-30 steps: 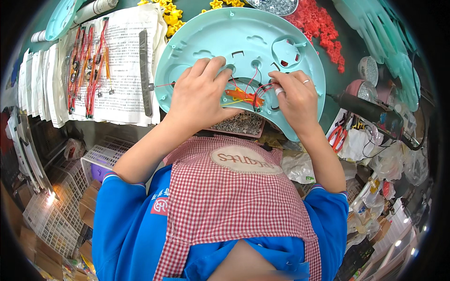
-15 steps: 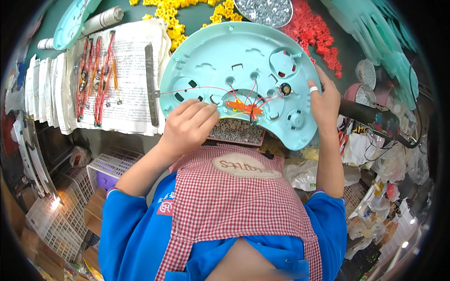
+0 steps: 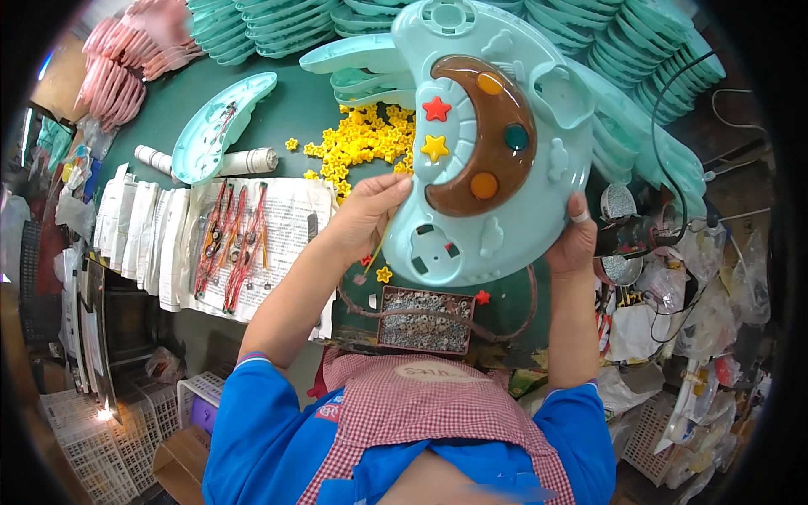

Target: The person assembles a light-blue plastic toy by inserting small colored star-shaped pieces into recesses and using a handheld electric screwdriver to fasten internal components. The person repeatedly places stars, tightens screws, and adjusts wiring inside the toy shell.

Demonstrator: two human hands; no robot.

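Note:
A pale teal plastic toy shell (image 3: 547,210) is held up over the table, tilted, its outer face toward me. On it are a glossy brown crescent panel (image 3: 513,105) with orange and green round buttons, a red star button (image 3: 436,108) and a yellow star button (image 3: 434,148). My left hand (image 3: 370,206) pinches the shell's left edge, and a thin yellow wire hangs below it. My right hand (image 3: 576,242) grips the lower right rim, thumb on the outer face and fingers hidden behind. The shell hides its inner side.
A tray of small metal parts (image 3: 425,346) stands at the front edge. To the left lie wire bundles (image 3: 244,252) on a paper stack (image 3: 295,202). Behind are yellow star pieces (image 3: 358,143), another teal shell (image 3: 195,160), teal shell stacks (image 3: 278,25) and pink shells (image 3: 118,46).
The shell has been lifted and turned over: its wired inside faced me before, now its outer face does. Both hands have moved up and away from me; the left now grips the shell's edge.

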